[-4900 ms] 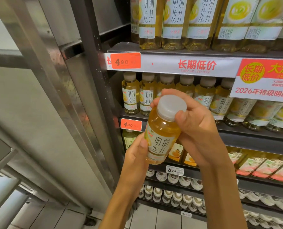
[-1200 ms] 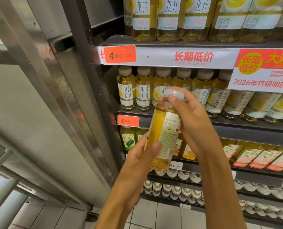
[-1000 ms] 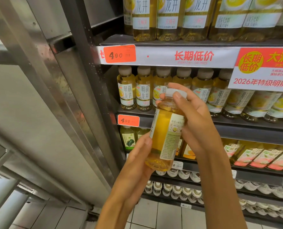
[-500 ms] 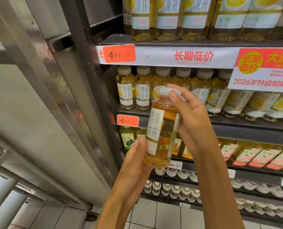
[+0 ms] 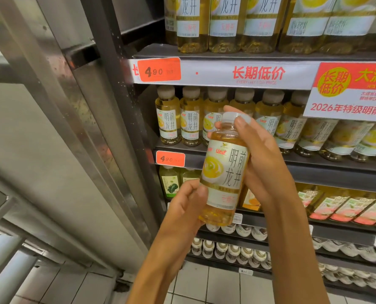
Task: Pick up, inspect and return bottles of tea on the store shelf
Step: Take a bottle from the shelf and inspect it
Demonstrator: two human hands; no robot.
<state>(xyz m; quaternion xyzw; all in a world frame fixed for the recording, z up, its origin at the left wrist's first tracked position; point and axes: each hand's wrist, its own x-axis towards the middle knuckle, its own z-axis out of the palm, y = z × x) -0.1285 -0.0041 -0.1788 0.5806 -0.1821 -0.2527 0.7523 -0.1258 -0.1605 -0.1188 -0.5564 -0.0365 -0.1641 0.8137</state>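
Head view: a tea bottle (image 5: 223, 172) is up in front of the shelf (image 5: 226, 151), label facing the camera, nearly upright. The left hand (image 5: 188, 204) curls round its lower part, thumb on the label. The right hand (image 5: 260, 154) wraps the neck and white cap (image 5: 231, 116). Behind, a row of matching bottles (image 5: 168, 119) stands above an orange price tag (image 5: 170, 159).

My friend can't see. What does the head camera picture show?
Two hands hold one bottle of yellow tea in front of a store shelf: the left hand grips its lower part, the right hand its cap and side. More tea bottles stand in rows behind, with orange price tags.
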